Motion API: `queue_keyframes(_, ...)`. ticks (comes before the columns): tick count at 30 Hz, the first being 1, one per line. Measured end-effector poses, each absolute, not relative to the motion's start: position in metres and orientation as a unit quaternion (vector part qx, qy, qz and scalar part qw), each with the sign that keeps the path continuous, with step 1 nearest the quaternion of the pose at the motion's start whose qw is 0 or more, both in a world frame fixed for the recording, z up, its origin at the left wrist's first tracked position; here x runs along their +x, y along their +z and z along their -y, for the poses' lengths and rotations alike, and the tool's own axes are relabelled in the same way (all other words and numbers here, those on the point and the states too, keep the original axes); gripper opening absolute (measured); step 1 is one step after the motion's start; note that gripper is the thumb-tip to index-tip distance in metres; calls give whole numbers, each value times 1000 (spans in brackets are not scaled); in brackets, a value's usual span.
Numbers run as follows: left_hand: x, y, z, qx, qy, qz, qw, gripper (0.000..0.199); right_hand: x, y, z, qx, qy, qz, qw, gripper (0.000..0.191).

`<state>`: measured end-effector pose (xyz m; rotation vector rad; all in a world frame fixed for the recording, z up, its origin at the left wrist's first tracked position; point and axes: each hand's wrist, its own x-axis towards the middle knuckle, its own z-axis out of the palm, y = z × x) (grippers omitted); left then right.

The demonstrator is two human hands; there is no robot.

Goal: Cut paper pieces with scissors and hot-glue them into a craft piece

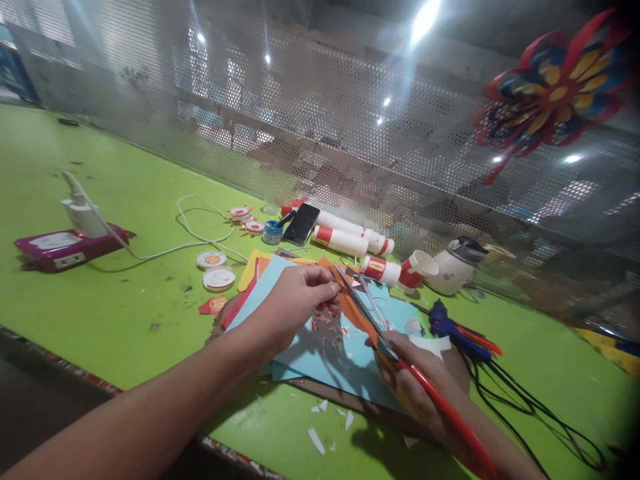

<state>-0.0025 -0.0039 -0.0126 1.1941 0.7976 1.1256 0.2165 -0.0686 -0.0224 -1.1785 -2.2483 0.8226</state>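
Observation:
My left hand (300, 300) pinches the far end of an orange paper strip (354, 312). In my right hand (415, 373) is a pair of scissors (435, 403) with red handles, its blades pointing away from me and lying along the strip. How far the blades are parted I cannot make out. Beneath both hands lie sheets of light blue paper (305, 353), strewn with small red and white paper scraps (333, 333). Yellow, orange and red sheets stick out at the stack's left edge.
A blue glue gun (460, 333) with black cables lies at right. Behind the paper are red-and-white paper cups (417, 270), a phone (301, 224), a blue jar (273, 232) and a kettle (457, 265). A purple power strip (75, 247) with a white cable sits left.

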Motion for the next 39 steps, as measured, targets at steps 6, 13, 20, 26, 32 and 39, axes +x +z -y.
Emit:
queue_keyframes(6,-3,-12,4,514,489,-339,618,14,217,-26,67,-449,277,811,252,44)
queue_keyframes(13,-3,-12,5,512,486,-334,625,13,216,-21,70,-457,211,829,245,45)
queue_keyframes(20,-3,-16,2,492,475,-326,653,14,221,-23,67,-443,205,840,238,40)
queue_keyframes(26,-5,-19,-1,461,462,-313,691,17,223,-22,66,-427,224,847,222,40)
queue_keyframes(32,-5,-18,0,459,462,-305,695,16,228,-21,66,-432,230,844,220,45)
queue_keyframes(39,-4,-19,0,469,463,-307,687,14,229,-23,66,-435,204,848,224,44)
